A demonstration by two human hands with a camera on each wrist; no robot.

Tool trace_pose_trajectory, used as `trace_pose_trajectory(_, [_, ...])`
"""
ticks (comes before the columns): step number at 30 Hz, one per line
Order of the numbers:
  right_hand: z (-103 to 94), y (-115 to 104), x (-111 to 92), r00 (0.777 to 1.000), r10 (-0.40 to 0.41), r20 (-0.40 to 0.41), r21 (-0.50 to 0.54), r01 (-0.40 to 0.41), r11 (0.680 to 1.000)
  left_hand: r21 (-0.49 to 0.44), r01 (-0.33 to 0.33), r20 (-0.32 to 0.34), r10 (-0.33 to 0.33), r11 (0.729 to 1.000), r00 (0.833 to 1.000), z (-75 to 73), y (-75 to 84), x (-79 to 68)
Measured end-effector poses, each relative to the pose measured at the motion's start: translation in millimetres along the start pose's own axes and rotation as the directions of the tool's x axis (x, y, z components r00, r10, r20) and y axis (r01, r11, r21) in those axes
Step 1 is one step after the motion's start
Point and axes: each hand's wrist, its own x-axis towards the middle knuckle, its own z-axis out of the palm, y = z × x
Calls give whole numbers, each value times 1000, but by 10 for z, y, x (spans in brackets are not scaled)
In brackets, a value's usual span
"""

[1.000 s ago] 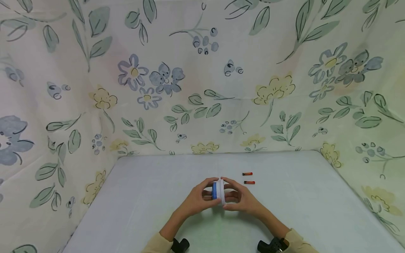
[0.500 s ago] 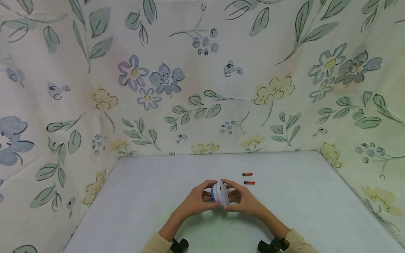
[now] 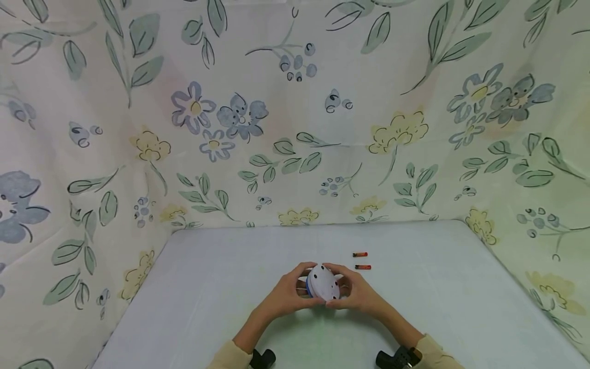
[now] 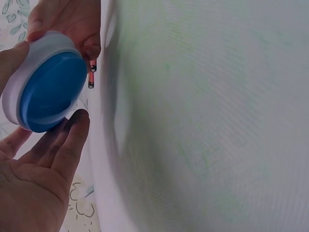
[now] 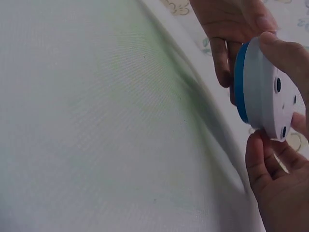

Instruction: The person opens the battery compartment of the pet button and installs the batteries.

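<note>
Both hands hold a round white device point(image 3: 323, 283) with a smooth blue dome point(image 4: 55, 92) on one side, its exact kind unclear. Its flat white back, dotted with several small black round spots, faces the head camera on a tilt. My left hand point(image 3: 288, 291) grips the left edge between thumb and fingers. At the opposite edge my right hand point(image 3: 358, 292) pinches the rim the same way. The device is raised a little over the white table. From the head view the dome is mostly hidden behind the white body.
Two small orange-and-black batteries, a far battery point(image 3: 360, 254) and a near battery point(image 3: 363, 267), lie on the white-covered table point(image 3: 221, 277) just beyond my right hand. A floral curtain point(image 3: 295, 113) borders the table at the back and sides.
The device has turned from edge-on so that its spotted white back shows, and the blue side has swung out of sight. Both hands keep their grip in nearly the same place.
</note>
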Motion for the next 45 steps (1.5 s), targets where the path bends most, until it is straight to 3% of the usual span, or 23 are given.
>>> trace_pose_trajectory(6, [-18, -5, -20, 1000, 29, -1, -11, -29, 1000, 15, 7, -27, -6, 1000, 1000, -2, -25, -14])
trace_pose_trajectory(20, [-78, 5, -56, 999, 41, 36, 94, -44, 995, 29, 69, -64, -67, 997, 996, -74, -77, -46])
trace_pose_trajectory(37, [-159, 18, -28, 997, 75, 29, -49, -73, 996, 68, 97, -67, -93, 993, 993, -135, -111, -15])
trace_pose_trajectory(45, [-203, 40, -8, 995, 88, 40, -57, -86, 995, 113, 88, -75, -80, 990, 994, -148, -163, 1])
